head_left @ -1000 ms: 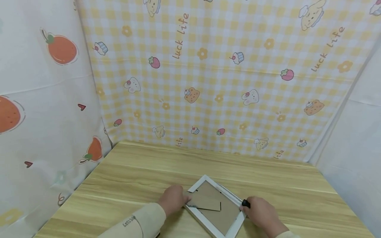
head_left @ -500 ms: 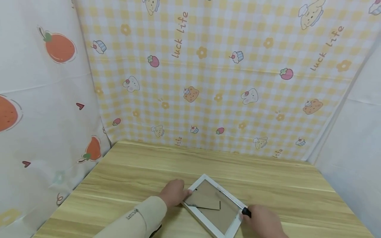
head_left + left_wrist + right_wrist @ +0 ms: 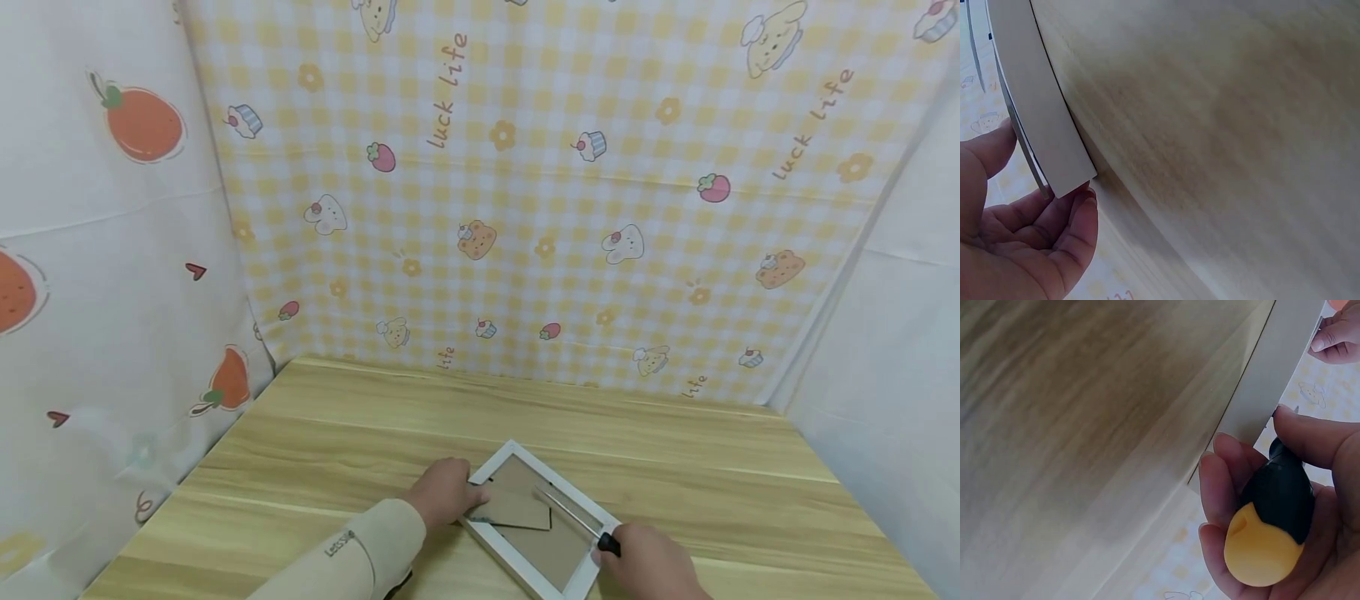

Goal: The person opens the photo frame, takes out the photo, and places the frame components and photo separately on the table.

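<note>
A white picture frame [image 3: 564,488] lies face down on the table, its brown backing board [image 3: 557,552] showing with a stand flap [image 3: 519,508] on it. My left hand [image 3: 445,492] grips the frame's left corner, thumb on top; in the left wrist view its fingers curl under the frame's edge [image 3: 1047,112]. My right hand [image 3: 651,563] holds a screwdriver [image 3: 573,516] at the right corner. Its shaft lies across the backing, the tip near the flap; whether it touches is unclear. The right wrist view shows its black and yellow handle [image 3: 1264,547] in the curled fingers.
The wood-grain table [image 3: 360,417] reaches back to a yellow checked curtain [image 3: 517,192]. White cloths hang at the left [image 3: 127,217] and right [image 3: 900,333]. Small black tabs stick out along the frame's inner edge.
The screwdriver's shaft has swung from along the upper right side of the frame inward over the backing board. My left thumb has shifted slightly on the corner.
</note>
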Demonstrator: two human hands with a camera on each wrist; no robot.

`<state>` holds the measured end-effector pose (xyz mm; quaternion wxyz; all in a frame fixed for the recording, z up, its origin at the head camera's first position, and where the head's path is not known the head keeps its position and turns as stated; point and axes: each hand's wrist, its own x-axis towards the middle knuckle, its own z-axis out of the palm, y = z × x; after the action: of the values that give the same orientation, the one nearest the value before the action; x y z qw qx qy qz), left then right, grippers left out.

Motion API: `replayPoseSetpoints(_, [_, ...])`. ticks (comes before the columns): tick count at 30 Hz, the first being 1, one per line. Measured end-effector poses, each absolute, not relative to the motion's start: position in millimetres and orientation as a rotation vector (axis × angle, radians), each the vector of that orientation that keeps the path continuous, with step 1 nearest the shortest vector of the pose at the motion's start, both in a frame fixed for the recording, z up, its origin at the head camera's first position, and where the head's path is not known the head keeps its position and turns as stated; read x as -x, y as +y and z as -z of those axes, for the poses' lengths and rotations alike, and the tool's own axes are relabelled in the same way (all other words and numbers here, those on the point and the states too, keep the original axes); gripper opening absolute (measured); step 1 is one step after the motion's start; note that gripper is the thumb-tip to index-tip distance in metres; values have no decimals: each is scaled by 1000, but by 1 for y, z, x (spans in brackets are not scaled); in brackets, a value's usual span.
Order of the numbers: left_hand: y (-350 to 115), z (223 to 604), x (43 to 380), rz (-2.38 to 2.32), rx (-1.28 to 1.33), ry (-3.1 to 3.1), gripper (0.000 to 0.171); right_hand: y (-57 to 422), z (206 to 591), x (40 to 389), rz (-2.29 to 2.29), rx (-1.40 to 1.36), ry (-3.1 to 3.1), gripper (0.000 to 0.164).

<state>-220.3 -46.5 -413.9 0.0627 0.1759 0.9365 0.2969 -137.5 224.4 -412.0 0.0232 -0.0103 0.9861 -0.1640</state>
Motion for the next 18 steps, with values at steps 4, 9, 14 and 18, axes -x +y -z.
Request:
replayPoseSetpoints(4, [-47,411,218,-889,-537,2838,30,223,413,138,516,21,3051,35])
replayPoseSetpoints(9, [-46,411,217,-872,-548,2856,31,222,414,138,538,6,3059,37])
replayPoseSetpoints(14, [-46,412,218,-858,-549,2854,30,222,414,139,570,-9,3070,39])
replayPoseSetpoints(18, [-47,413,218,-859,-531,2835,29,221,414,139,577,-21,3074,38])
